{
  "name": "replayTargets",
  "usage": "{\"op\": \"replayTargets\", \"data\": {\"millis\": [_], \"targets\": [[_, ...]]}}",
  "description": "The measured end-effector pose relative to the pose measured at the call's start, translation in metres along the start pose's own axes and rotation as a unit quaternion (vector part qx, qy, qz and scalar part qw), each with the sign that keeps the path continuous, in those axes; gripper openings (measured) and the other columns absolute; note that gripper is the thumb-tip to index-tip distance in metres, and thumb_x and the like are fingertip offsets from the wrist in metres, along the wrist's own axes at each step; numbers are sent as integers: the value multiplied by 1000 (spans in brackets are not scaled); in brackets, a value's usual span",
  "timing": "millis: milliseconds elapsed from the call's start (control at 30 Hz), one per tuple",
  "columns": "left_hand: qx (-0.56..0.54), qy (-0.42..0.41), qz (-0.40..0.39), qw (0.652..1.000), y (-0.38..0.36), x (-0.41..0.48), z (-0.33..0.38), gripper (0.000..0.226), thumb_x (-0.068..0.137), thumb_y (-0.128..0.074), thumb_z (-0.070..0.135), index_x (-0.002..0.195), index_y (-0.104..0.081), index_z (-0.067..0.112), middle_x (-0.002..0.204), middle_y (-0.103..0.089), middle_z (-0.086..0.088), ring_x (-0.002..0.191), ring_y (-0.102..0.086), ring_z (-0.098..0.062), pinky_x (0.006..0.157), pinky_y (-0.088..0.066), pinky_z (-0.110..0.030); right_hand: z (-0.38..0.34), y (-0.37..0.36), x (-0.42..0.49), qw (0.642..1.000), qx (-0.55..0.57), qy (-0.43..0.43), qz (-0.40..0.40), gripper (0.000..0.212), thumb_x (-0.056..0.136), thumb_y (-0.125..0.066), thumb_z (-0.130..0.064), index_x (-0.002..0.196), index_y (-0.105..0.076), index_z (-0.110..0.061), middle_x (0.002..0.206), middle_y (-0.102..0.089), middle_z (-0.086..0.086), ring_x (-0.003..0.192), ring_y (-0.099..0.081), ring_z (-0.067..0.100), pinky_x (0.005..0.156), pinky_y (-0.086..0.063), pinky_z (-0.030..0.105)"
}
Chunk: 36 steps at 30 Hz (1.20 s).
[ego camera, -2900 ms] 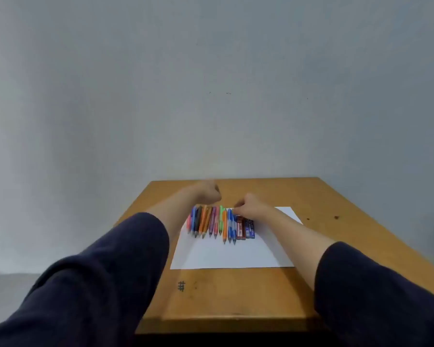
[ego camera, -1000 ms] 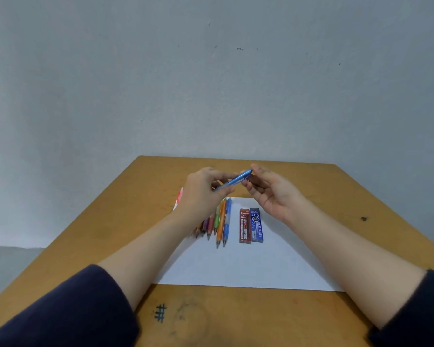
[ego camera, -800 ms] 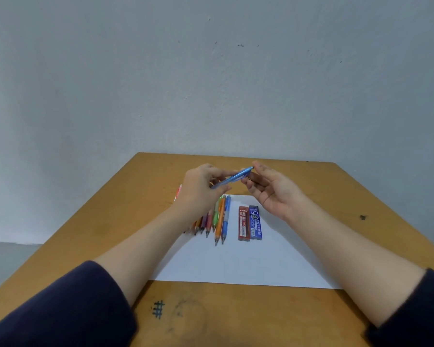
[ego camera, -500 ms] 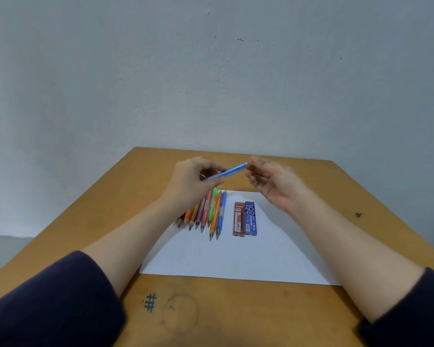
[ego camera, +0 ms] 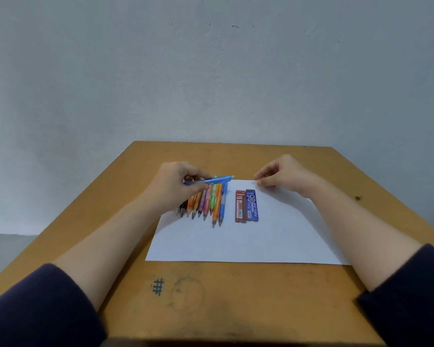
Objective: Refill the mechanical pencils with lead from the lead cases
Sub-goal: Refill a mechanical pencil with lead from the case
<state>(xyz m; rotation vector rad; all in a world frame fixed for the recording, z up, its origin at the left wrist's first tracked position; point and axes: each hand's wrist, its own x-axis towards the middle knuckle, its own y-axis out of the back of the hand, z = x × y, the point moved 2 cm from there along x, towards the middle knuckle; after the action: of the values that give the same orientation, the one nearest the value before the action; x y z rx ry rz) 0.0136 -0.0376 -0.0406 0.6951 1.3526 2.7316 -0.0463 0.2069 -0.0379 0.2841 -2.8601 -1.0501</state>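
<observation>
The left hand (ego camera: 176, 186) is raised just above the far end of the pencil row, thumb and fingers clamped on a light blue mechanical pencil (ego camera: 211, 181). The pencil lies nearly level, its free end pointing right toward the other hand. The right hand (ego camera: 283, 179) hovers apart from the pencil, over the far edge of a white sheet of paper (ego camera: 248, 244). Its fingers are curled, with thumb and forefinger tips meeting, and I cannot tell whether anything small sits between them. On the sheet, a row of coloured mechanical pencils (ego camera: 207, 205) lies side by side with the tips toward the person. The left hand partly hides the far ends of these orange, pink, green and blue barrels. Just to the right of the row, separated by a narrow gap, two lead cases lie flat and touch each other. A red lead case (ego camera: 240, 206) marked 2B is on the left, and a blue lead case (ego camera: 251, 205) marked 05 PENCIL LEAD is on the right. The paper rests on a wooden bench (ego camera: 248, 304) that bears an inked hash mark (ego camera: 158, 286) near its front edge. Dark sleeves (ego camera: 35, 304) cover both forearms near the elbows, and a plain grey wall (ego camera: 211, 71) stands behind the bench.
</observation>
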Motion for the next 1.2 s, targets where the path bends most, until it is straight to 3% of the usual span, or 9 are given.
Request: {"op": "replayTargets", "data": {"millis": [133,300,467,667,767,900,1000,1100,1200], "targets": [[14,14,8,1000,-7,1,-1,29,86,-68,24,114,-68,27,88,-55,14,79,-49,-2,58,-32,-10,-4,-4,3,996,-78,31,13,11,81,-70,-3,88,-73,-11,65,-62,-4,55,-52,7,48,-38,6],[12,0,16,1000,-11,1,-1,29,84,-70,22,113,-69,25,93,-62,6,83,-53,-7,61,-37,-13,1,-4,5,990,-134,46,12,12,80,-72,-9,85,-74,-19,68,-63,-9,61,-53,0,49,-36,2],[9,5,9,1000,-13,1,-1,28,84,-70,22,112,-69,26,95,-61,6,81,-51,-5,60,-35,-12,4,-3,7,990,-136,44,-2,14,81,-71,-10,88,-75,-21,75,-67,-7,72,-57,6,69,-44,17],[13,-4,21,1000,-12,1,1,28,84,-70,21,112,-69,25,94,-62,6,82,-52,-7,62,-36,-14,-8,-2,2,989,-126,74,-3,30,75,-77,-10,104,-72,-16,87,-66,3,69,-54,8,71,-45,22],[12,-8,22,1000,-12,1,1,27,84,-70,20,111,-70,24,95,-62,6,83,-52,-7,63,-38,-15,-23,-6,-4,985,-118,127,-14,26,74,-79,-13,97,-74,-24,93,-68,4,75,-56,13,73,-49,28],[13,-12,24,1000,-12,1,1,26,84,-70,20,110,-71,24,95,-63,5,82,-52,-7,64,-39,-16,-36,-13,-9,980,-115,161,0,16,76,-78,-15,79,-72,-29,86,-67,3,80,-61,19,64,-48,25],[13,-13,24,1000,-12,1,1,26,84,-70,20,110,-70,25,95,-64,5,83,-52,-8,66,-41,-17,-36,-14,-10,981,-103,166,13,13,77,-77,-14,78,-73,-27,84,-68,1,76,-60,14,63,-49,24],[13,-9,22,1000,-12,1,1,25,85,-69,20,110,-70,26,93,-62,6,82,-51,-8,65,-39,-17,-34,-15,-10,979,-103,174,9,14,78,-76,-14,77,-72,-27,80,-67,-6,71,-57,6,60,-45,15],[0,2,23,1000,-13,1,1,26,85,-70,21,110,-71,25,94,-63,6,85,-52,-9,67,-41,-18,-33,-15,-9,977,-105,184,13,19,80,-74,-14,72,-69,-30,76,-65,-10,65,-54,3,61,-47,21]]}}
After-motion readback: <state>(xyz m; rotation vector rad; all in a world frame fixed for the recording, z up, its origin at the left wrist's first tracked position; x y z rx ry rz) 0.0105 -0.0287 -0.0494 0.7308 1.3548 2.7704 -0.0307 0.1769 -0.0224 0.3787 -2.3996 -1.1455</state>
